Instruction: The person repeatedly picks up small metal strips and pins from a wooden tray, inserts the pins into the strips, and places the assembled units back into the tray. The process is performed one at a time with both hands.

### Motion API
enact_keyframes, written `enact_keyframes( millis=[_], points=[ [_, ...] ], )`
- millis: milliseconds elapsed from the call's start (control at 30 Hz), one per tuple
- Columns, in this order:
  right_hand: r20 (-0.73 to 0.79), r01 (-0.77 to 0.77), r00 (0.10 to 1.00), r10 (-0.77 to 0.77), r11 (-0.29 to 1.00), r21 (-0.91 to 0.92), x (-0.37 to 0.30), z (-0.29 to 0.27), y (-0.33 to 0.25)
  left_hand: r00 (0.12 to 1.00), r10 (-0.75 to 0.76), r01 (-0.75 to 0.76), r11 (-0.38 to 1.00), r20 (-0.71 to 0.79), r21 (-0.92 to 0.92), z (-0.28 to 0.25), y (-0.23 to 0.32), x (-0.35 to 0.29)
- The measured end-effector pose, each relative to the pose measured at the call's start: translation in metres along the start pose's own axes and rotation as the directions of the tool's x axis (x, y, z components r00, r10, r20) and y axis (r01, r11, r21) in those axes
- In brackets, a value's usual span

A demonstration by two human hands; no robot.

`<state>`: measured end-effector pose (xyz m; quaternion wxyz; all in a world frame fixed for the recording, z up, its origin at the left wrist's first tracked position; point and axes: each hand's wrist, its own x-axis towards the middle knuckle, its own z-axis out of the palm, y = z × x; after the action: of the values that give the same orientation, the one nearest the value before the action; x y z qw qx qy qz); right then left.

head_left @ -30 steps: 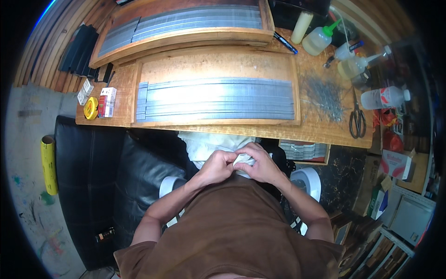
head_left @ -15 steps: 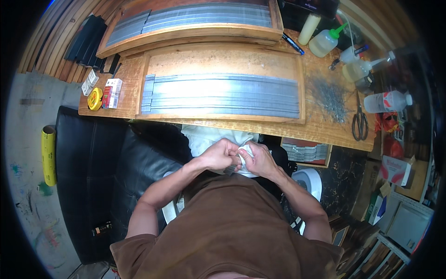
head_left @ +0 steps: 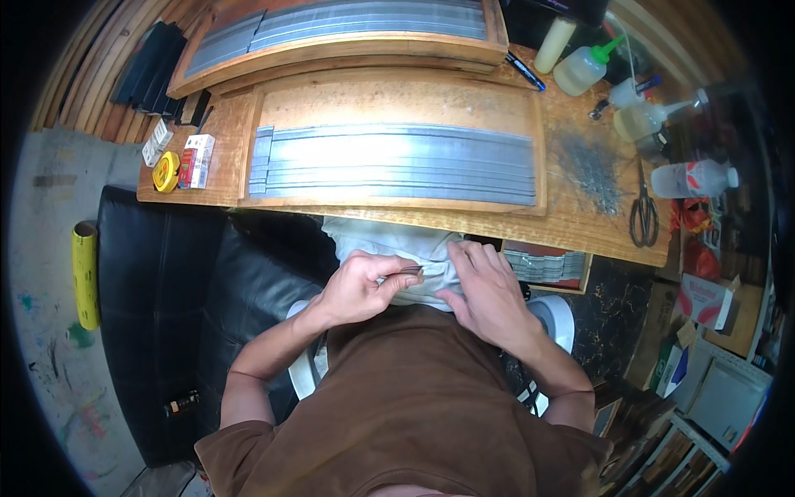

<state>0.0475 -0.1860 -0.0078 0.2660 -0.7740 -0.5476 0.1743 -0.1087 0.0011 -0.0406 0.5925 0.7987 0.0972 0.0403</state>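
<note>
Pinching thin dark pcs w/ L hand, btwn thumb & fingers, ends poking out to R; can't count them, too small to tell. Holding them over white cloth in lap, just below front edge of wooden table. Resting R hand loosely on same cloth, fingers extended, thumb apart, just R of the pcs; can't tell if pressing or only lying there.

Seeing dead ahead on table: nearer tray, wooden, w/ long grey strips lying side by side, plus short ones at L end. Just beyond, seeing 2nd tray, also w/ grey strips. To R, spotting heap of fine grey bits (too blurred to ID), black-handled scissors nr table's R end, squeeze bottle w/ green tip farther back. Off L, noting red-&-white box just beside yellow tape measure. Lower down, well L, making out black sofa & yellow roll.
</note>
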Motion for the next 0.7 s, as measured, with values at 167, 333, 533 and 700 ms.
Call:
enact_keyframes(
  millis=[167, 333, 533, 700],
  points=[
    [-0.294, 0.271, 0.939, -0.178, 0.910, 0.314, 0.036, -0.024, -0.021, 0.882, 0.406, -0.398, 0.914, -0.239, 0.084, 0.000, 0.024, 0.028],
    [-0.406, 0.371, 0.894, -0.187, 0.817, 0.441, 0.072, -0.022, -0.014, 0.843, 0.486, -0.428, 0.865, -0.231, 0.260, -0.018, 0.023, 0.051],
    [-0.356, 0.295, 0.929, -0.104, 0.789, 0.538, 0.078, -0.017, -0.009, 0.905, 0.337, -0.327, 0.942, -0.258, 0.082, -0.020, 0.020, 0.057],
    [-0.353, 0.273, 0.933, -0.073, 0.784, 0.558, 0.081, -0.015, -0.009, 0.920, 0.321, -0.315, 0.947, -0.223, 0.064, -0.025, 0.015, 0.057]
  ],
)
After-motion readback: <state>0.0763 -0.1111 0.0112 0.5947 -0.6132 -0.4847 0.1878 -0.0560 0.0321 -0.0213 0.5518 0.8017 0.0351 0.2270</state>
